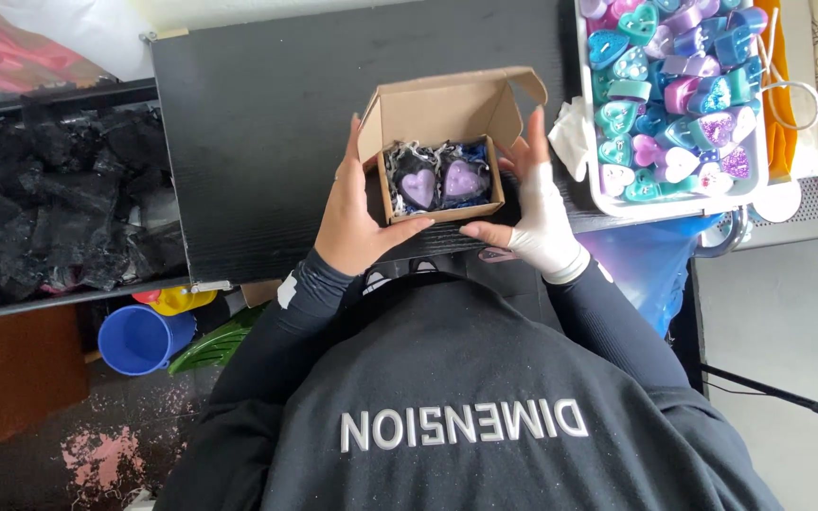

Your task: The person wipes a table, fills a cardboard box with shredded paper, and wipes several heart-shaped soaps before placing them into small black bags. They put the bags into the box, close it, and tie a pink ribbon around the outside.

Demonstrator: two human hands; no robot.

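A small brown cardboard box (442, 114) with its lid flaps up rests on the black table (257, 123). Inside it, two purple heart-shaped pieces (442, 182) lie side by side on dark shredded paper. My left hand (357, 222) grips the box's left side, thumb along its front edge. My right hand (537, 213), wearing a white wrap or glove, holds the right side with fingers up against the flap.
A white tray (608, 201) at the right holds several heart-shaped pieces in teal, purple, blue and white. White tissue (570, 132) lies beside it. A bin of black shredded paper (59, 199) stands at the left. Below are a blue cup (139, 339) and a yellow object.
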